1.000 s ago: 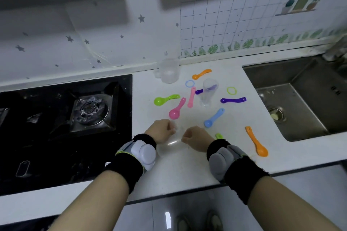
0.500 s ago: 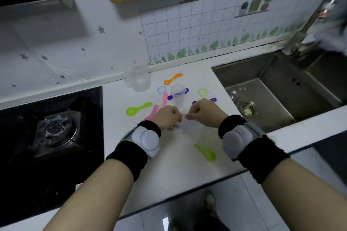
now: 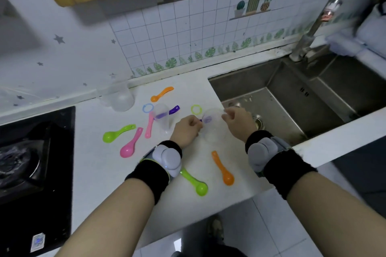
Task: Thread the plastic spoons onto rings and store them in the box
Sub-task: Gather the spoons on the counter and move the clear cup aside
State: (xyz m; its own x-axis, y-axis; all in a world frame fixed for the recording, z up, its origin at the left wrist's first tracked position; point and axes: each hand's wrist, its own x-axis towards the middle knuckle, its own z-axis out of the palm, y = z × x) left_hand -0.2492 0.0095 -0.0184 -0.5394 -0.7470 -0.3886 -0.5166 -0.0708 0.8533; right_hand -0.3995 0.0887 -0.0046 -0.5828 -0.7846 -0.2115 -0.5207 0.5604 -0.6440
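Note:
Both hands hold a clear plastic container (image 3: 211, 125) above the white counter, near the sink's left edge. My left hand (image 3: 186, 130) pinches its left rim and my right hand (image 3: 238, 121) pinches its right rim. A purple spoon (image 3: 206, 119) shows through the clear plastic. Loose spoons lie around: green (image 3: 117, 132), pink (image 3: 130, 145), light pink (image 3: 149, 124), orange (image 3: 161, 94), another orange (image 3: 223, 170), another green (image 3: 196, 183), and a purple one (image 3: 172, 110) behind a clear cup (image 3: 161, 117). A blue ring (image 3: 147, 108) and a yellow-green ring (image 3: 196, 109) lie beyond them.
A second clear tub (image 3: 119, 98) stands at the wall. The steel sink (image 3: 292, 102) with its tap (image 3: 325, 14) opens right of the counter. A black gas hob (image 3: 31, 152) fills the left. The counter's front edge (image 3: 208, 210) runs close below the spoons.
The camera has swung right toward the sink. Both hands have carried the clear container up and to the right, from the counter's front to beside the yellow-green ring.

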